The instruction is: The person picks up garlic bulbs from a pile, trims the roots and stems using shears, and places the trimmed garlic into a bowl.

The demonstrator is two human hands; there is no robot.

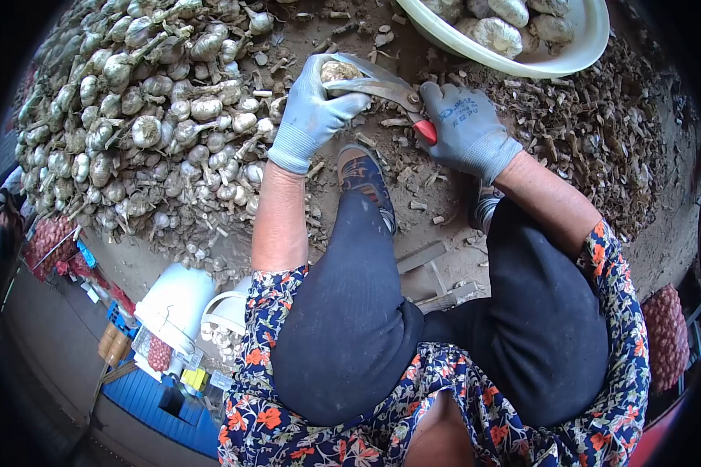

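My left hand (310, 113), in a grey glove, grips a garlic bulb (338, 71) between thumb and fingers. My right hand (466, 128), also gloved, holds red-handled shears (389, 89) whose blades meet the bulb. A large heap of untrimmed garlic bulbs (144, 117) with stems lies on the ground to the left of my left hand. A pale basin (576, 54) with trimmed bulbs sits at the top right, just beyond my right hand.
Cut stems and roots (592, 132) litter the dirt on the right. My knees in dark trousers and a shoe (364, 175) fill the middle. White containers (175, 300) stand lower left, red mesh sacks of garlic (666, 335) at the edges.
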